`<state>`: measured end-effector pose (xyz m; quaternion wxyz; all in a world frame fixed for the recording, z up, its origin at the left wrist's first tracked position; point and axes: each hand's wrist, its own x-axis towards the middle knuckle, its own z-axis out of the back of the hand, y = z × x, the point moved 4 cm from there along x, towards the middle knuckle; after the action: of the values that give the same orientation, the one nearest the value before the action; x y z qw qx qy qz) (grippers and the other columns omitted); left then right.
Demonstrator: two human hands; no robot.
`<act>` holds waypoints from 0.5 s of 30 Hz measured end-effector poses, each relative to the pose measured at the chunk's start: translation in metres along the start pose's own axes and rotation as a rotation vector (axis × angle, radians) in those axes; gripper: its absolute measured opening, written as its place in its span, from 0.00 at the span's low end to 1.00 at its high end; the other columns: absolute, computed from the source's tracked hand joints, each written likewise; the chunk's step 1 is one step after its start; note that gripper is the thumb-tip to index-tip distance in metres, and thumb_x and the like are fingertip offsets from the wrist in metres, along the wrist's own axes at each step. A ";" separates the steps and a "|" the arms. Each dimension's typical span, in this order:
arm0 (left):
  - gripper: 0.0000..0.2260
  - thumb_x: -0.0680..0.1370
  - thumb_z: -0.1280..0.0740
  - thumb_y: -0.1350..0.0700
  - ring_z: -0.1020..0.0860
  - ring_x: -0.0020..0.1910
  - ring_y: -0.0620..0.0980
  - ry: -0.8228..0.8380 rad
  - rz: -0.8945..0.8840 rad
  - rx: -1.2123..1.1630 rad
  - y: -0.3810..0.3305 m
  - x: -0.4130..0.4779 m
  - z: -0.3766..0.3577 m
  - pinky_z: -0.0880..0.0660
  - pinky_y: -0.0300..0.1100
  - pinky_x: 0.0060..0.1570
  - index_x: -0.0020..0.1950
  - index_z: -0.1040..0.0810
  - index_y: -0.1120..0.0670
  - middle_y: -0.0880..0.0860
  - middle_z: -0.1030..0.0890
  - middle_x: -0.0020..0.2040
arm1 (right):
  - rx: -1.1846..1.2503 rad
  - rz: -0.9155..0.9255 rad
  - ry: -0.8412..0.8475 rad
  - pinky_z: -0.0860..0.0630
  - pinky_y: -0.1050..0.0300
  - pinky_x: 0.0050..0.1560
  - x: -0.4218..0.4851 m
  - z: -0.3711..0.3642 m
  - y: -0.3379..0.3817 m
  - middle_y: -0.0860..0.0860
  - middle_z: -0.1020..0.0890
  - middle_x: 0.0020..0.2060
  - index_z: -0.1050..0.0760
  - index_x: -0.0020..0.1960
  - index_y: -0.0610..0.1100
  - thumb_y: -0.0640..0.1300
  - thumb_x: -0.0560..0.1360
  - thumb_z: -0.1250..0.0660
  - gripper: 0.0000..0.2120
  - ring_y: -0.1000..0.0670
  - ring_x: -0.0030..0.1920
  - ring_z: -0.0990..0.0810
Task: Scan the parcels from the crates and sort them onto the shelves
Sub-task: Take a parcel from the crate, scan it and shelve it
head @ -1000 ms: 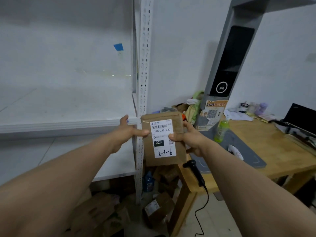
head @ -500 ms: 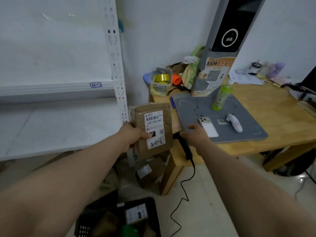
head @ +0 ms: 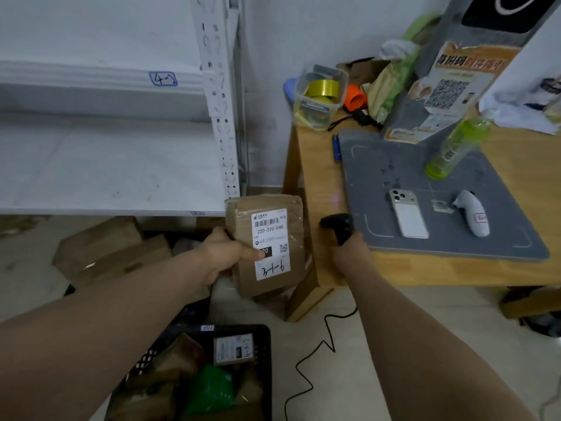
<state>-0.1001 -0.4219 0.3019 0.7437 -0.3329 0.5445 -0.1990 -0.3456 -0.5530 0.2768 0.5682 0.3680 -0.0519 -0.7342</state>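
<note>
White metal shelf (head: 106, 165), flat and scuffed, fills the left, and a wooden table (head: 315, 177) stands just beside it. Down on the floor, a black lattice crate (head: 266, 344) holds more packets. The flat brown-paper parcel (head: 273, 238), white label facing us, sits in front of the shelf edge. The left hand (head: 226, 256) grips it, thumb pressed on the label. The right hand (head: 349, 253) wraps the black corded scanner (head: 338, 226) at the table's edge.

The brown paper parcel (head: 239, 214) carries a white label (head: 270, 241) printed black. The black handheld scanner (head: 337, 223) matches the black plastic crate (head: 265, 354).
</note>
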 end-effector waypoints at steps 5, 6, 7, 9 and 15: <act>0.27 0.65 0.18 0.60 0.19 0.54 0.53 -0.089 0.026 -0.032 0.000 -0.012 0.020 0.22 0.51 0.49 0.62 0.21 0.53 0.51 0.15 0.54 | 0.319 -0.056 0.098 0.17 0.40 0.47 -0.019 0.002 0.001 0.40 0.20 0.45 0.27 0.61 0.45 0.40 0.77 0.36 0.13 0.40 0.43 0.19; 0.26 0.66 0.18 0.60 0.19 0.54 0.54 -0.104 0.027 -0.040 -0.002 -0.017 0.026 0.21 0.53 0.51 0.61 0.22 0.52 0.51 0.15 0.54 | 0.420 -0.063 0.151 0.17 0.42 0.47 -0.029 0.005 0.004 0.39 0.20 0.45 0.28 0.61 0.45 0.36 0.75 0.36 0.16 0.40 0.42 0.19; 0.23 0.66 0.18 0.61 0.19 0.53 0.55 -0.116 0.024 -0.048 -0.005 -0.023 0.031 0.22 0.53 0.50 0.58 0.22 0.51 0.51 0.15 0.53 | 0.518 -0.061 0.215 0.18 0.44 0.45 -0.041 0.009 0.010 0.39 0.21 0.45 0.29 0.61 0.46 0.33 0.73 0.36 0.19 0.39 0.41 0.20; 0.16 0.70 0.21 0.63 0.20 0.47 0.53 -0.143 0.021 -0.068 -0.010 -0.038 0.043 0.24 0.48 0.42 0.50 0.22 0.50 0.51 0.16 0.49 | 0.649 -0.002 0.341 0.19 0.45 0.42 -0.070 0.020 0.025 0.37 0.22 0.46 0.30 0.63 0.46 0.30 0.70 0.35 0.24 0.40 0.40 0.21; 0.16 0.70 0.20 0.62 0.21 0.40 0.53 -0.265 -0.016 -0.101 -0.028 -0.081 0.077 0.26 0.46 0.32 0.52 0.22 0.54 0.54 0.16 0.48 | 0.669 0.338 0.493 0.22 0.51 0.35 -0.168 0.061 0.077 0.44 0.20 0.34 0.29 0.62 0.47 0.32 0.75 0.33 0.19 0.46 0.32 0.22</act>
<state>-0.0526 -0.3669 0.3904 0.7900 -0.3975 0.4479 -0.1317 -0.3069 -0.4538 0.4401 0.5254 0.6818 -0.2087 -0.4642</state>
